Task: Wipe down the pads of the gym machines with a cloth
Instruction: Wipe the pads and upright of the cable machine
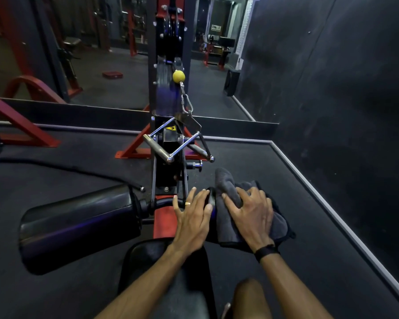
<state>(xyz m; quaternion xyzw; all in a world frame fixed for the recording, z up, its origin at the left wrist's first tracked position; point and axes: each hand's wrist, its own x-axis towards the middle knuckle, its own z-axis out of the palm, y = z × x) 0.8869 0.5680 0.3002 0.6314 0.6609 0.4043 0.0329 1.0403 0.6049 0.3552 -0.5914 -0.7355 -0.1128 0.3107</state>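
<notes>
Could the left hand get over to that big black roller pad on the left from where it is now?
Probably yes: the left hand rests open beside the black cylindrical roller pad, with nothing between them.

Yellow ball (178,76), chrome handle (159,151)
</notes>
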